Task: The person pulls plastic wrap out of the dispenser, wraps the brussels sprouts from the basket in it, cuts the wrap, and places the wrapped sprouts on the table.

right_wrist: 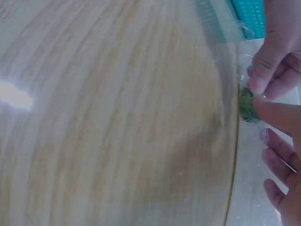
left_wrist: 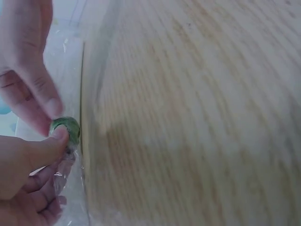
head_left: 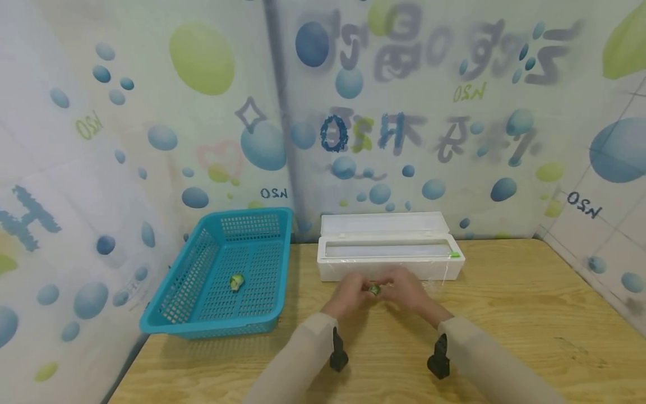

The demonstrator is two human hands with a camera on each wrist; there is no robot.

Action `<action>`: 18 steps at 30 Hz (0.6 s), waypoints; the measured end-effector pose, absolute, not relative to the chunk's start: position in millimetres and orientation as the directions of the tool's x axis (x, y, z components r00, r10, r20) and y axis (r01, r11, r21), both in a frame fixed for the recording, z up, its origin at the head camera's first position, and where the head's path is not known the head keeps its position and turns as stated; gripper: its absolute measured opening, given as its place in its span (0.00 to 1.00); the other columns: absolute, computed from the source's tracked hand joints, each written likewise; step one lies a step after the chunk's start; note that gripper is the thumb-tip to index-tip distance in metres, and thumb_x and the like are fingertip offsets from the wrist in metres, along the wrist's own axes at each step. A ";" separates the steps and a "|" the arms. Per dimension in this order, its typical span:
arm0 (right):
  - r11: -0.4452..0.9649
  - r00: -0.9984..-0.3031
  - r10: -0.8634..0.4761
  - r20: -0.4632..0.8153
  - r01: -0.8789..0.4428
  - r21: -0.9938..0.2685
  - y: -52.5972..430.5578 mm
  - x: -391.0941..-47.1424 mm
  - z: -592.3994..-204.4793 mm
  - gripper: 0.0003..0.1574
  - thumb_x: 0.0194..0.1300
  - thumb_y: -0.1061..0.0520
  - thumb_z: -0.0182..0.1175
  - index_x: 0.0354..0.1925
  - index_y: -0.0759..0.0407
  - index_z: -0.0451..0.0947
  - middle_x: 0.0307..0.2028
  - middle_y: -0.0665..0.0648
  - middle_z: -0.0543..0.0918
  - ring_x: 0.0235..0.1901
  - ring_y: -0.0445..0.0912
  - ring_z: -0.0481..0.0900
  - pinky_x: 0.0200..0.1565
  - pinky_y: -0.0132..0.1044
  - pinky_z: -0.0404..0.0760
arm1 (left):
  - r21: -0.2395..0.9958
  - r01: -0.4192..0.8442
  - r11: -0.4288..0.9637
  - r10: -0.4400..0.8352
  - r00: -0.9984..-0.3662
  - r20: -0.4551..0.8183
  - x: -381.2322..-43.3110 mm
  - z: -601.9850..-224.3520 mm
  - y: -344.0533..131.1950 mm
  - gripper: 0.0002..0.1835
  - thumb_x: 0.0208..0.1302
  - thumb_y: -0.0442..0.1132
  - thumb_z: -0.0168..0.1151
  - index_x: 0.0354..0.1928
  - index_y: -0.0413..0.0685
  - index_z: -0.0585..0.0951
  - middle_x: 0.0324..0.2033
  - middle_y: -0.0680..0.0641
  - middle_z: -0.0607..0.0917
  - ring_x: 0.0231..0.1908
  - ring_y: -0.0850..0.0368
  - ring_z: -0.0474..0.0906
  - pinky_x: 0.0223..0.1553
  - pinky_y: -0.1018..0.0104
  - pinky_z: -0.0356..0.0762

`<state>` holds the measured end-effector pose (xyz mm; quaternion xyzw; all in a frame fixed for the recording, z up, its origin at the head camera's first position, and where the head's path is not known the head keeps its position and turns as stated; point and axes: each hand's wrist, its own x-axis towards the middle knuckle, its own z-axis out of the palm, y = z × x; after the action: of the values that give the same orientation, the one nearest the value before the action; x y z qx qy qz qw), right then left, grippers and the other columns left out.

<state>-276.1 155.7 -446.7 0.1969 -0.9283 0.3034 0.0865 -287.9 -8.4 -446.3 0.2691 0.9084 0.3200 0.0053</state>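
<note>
A small green Brussels sprout point(head_left: 374, 289) is between both hands, just in front of the white cling film box point(head_left: 391, 269). My left hand point(head_left: 348, 294) pinches it, the thumb lying on the sprout point(left_wrist: 70, 129) in the left wrist view. From the other side my right hand point(head_left: 406, 292) holds it too, thumb and forefinger at the sprout point(right_wrist: 248, 104). Clear cling film point(left_wrist: 63, 181) hangs around the fingers and the sprout. Its full extent is hard to make out. The underside of the sprout is hidden by the fingers.
On the left stands a blue plastic basket point(head_left: 282, 269) with another sprout point(head_left: 236, 281) inside. The box's lid point(head_left: 383, 223) is raised, and a green slider point(head_left: 455, 254) sits at its right end. Patterned sheeting surrounds the wooden table point(head_left: 525, 320) at the back and sides.
</note>
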 end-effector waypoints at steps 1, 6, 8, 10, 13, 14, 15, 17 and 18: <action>0.736 -0.904 -0.318 0.286 -0.425 -0.526 155.3 -275.7 -447.3 0.13 0.45 0.66 0.68 0.35 0.59 0.84 0.35 0.54 0.82 0.39 0.51 0.76 0.42 0.47 0.74 | 0.593 0.484 0.644 0.494 -0.855 0.161 -288.2 -445.8 -8.5 0.02 0.51 0.31 0.67 0.26 0.39 0.84 0.23 0.49 0.84 0.22 0.66 0.73 0.27 0.74 0.71; 0.751 -0.886 -0.324 0.333 -0.454 -0.478 156.2 -277.8 -457.4 0.16 0.42 0.65 0.70 0.34 0.56 0.83 0.32 0.52 0.81 0.35 0.48 0.76 0.38 0.44 0.73 | 0.604 0.483 0.634 0.508 -0.849 0.146 -290.0 -446.1 -8.5 0.03 0.53 0.32 0.65 0.25 0.40 0.84 0.21 0.50 0.83 0.20 0.66 0.68 0.25 0.75 0.69; 0.754 -0.874 -0.334 0.353 -0.472 -0.457 156.8 -279.2 -461.4 0.16 0.42 0.63 0.71 0.34 0.55 0.83 0.32 0.51 0.81 0.34 0.47 0.75 0.37 0.42 0.73 | 0.592 0.494 0.637 0.512 -0.845 0.155 -290.6 -447.9 -9.1 0.03 0.54 0.33 0.65 0.27 0.41 0.84 0.22 0.52 0.83 0.21 0.66 0.69 0.26 0.74 0.69; 0.752 -0.863 -0.347 0.367 -0.490 -0.441 157.0 -280.6 -463.7 0.15 0.44 0.62 0.71 0.34 0.55 0.83 0.32 0.50 0.81 0.34 0.46 0.75 0.37 0.41 0.73 | 0.571 0.500 0.651 0.506 -0.847 0.165 -290.4 -449.1 -10.1 0.03 0.54 0.35 0.65 0.29 0.42 0.85 0.23 0.53 0.83 0.22 0.67 0.71 0.26 0.75 0.70; 0.748 -0.856 -0.361 0.370 -0.502 -0.434 156.6 -281.6 -463.5 0.12 0.47 0.61 0.70 0.35 0.55 0.83 0.32 0.49 0.82 0.34 0.46 0.76 0.38 0.42 0.73 | 0.546 0.496 0.675 0.482 -0.857 0.184 -289.3 -449.3 -11.3 0.04 0.55 0.36 0.66 0.31 0.44 0.85 0.22 0.56 0.81 0.22 0.66 0.69 0.25 0.74 0.68; 0.749 -0.859 -0.361 0.363 -0.499 -0.436 156.4 -281.7 -462.9 0.12 0.47 0.61 0.69 0.35 0.55 0.83 0.32 0.49 0.82 0.35 0.46 0.75 0.39 0.42 0.73 | 0.542 0.492 0.681 0.471 -0.861 0.189 -288.5 -448.7 -11.5 0.04 0.54 0.36 0.66 0.30 0.44 0.85 0.20 0.56 0.79 0.21 0.66 0.69 0.23 0.74 0.67; 0.751 -0.863 -0.362 0.353 -0.494 -0.439 156.3 -281.9 -462.2 0.12 0.48 0.61 0.69 0.35 0.55 0.83 0.32 0.49 0.81 0.35 0.45 0.75 0.39 0.43 0.73 | 0.536 0.490 0.688 0.462 -0.865 0.197 -287.8 -448.1 -11.7 0.04 0.54 0.37 0.66 0.30 0.44 0.85 0.19 0.56 0.78 0.20 0.65 0.68 0.22 0.74 0.66; 0.759 -0.873 -0.358 0.333 -0.479 -0.441 156.6 -282.2 -460.9 0.11 0.49 0.61 0.68 0.36 0.55 0.83 0.32 0.48 0.81 0.35 0.45 0.75 0.40 0.43 0.73 | 0.506 0.493 0.707 0.446 -0.867 0.221 -286.1 -446.9 -11.9 0.04 0.53 0.38 0.66 0.30 0.45 0.84 0.19 0.55 0.76 0.20 0.64 0.66 0.22 0.72 0.65; 0.762 -0.876 -0.357 0.324 -0.474 -0.441 157.1 -282.6 -460.5 0.11 0.50 0.61 0.68 0.36 0.55 0.83 0.32 0.48 0.81 0.35 0.45 0.75 0.40 0.43 0.73 | 0.490 0.499 0.715 0.442 -0.865 0.236 -285.3 -446.3 -12.1 0.05 0.53 0.39 0.67 0.31 0.45 0.84 0.19 0.55 0.77 0.21 0.63 0.67 0.23 0.71 0.66</action>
<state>-282.6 157.1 -460.5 0.2227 -0.9321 0.2631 0.1111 -285.3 -12.1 -446.3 0.2545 0.9245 0.2790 -0.0510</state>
